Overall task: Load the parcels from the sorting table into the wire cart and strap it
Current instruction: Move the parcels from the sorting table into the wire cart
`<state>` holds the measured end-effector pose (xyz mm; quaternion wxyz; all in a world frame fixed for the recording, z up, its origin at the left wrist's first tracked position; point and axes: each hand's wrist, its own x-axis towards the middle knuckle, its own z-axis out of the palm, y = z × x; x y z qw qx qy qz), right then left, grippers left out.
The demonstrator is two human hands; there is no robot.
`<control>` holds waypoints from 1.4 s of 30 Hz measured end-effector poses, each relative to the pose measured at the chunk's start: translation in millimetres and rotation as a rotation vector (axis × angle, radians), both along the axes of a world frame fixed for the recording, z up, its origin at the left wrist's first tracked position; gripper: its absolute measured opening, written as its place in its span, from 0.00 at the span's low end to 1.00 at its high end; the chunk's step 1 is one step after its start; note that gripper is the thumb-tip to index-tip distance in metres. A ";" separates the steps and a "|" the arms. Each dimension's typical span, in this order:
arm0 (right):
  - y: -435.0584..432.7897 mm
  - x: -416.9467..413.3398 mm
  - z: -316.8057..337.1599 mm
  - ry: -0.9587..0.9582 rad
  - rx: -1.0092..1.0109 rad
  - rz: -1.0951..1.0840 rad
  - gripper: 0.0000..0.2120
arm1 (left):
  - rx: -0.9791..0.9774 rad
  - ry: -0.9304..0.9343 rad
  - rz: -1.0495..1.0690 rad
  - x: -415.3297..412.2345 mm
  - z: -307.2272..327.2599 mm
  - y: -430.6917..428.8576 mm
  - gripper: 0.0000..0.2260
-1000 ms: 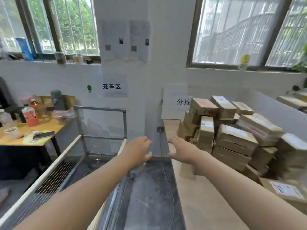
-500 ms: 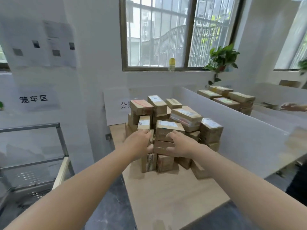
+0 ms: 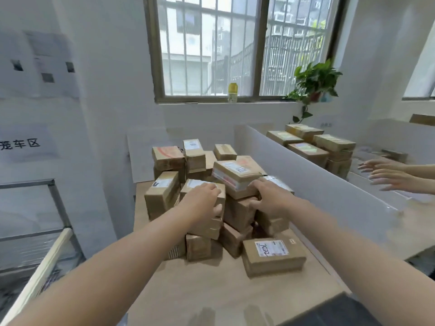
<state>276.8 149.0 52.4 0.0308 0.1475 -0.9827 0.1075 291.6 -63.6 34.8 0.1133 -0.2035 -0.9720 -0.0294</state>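
Observation:
A heap of brown cardboard parcels (image 3: 169,158) with white labels stands on the tan sorting table (image 3: 200,290). My left hand (image 3: 203,200) lies over the top of a mid-pile parcel (image 3: 220,196), thumb down its front face. My right hand (image 3: 268,196) grips a brown parcel (image 3: 237,210) just under a large labelled parcel (image 3: 235,172). One labelled parcel (image 3: 273,257) lies apart at the front right of the heap. The wire cart (image 3: 58,203) shows at the left edge, its metal frame and cream rail beside the table.
A white divider wall (image 3: 317,196) runs along the table's right side. Beyond it are more parcels (image 3: 310,147) and another person's two hands (image 3: 388,177). A potted plant (image 3: 315,81) and a yellow bottle (image 3: 233,92) stand on the window sill.
My view has swung right from the cart to the parcel heap. Both hands reached forward and now rest on parcels in the middle of the heap.

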 end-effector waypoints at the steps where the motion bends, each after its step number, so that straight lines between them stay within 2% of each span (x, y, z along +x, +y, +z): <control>1: 12.9 -9.0 0.1 0.007 0.009 0.008 0.22 | 0.004 0.016 0.014 -6.9 1.4 12.8 0.22; 9: 74.6 -71.9 5.5 -0.005 0.059 0.047 0.24 | -0.016 0.025 0.107 -55.2 -5.4 77.5 0.22; 14: 81.0 -112.5 9.4 -0.019 0.056 0.082 0.24 | -0.091 0.028 0.154 -89.1 2.7 80.6 0.20; 21: 84.0 -194.0 7.9 -0.012 0.106 0.096 0.26 | -0.144 0.048 0.182 -181.5 -1.6 80.5 0.17; 27: 81.6 -272.4 9.5 -0.014 0.125 0.085 0.24 | -0.108 -0.014 0.222 -243.5 -15.0 73.5 0.17; 30: 73.5 -294.9 -4.0 -0.058 0.137 0.123 0.24 | -0.064 -0.109 0.278 -261.7 -24.8 69.7 0.17; 33: 70.5 -316.4 -22.7 -0.093 0.106 0.177 0.24 | 0.024 -0.191 0.342 -278.6 -30.9 68.3 0.16; 38: 71.8 -350.0 -44.6 -0.173 0.042 0.244 0.25 | 0.035 -0.256 0.451 -286.6 -33.5 81.3 0.11; 42: 68.8 -372.5 -60.9 -0.321 -0.177 0.200 0.26 | 0.163 -0.306 0.567 -292.1 -48.7 93.3 0.13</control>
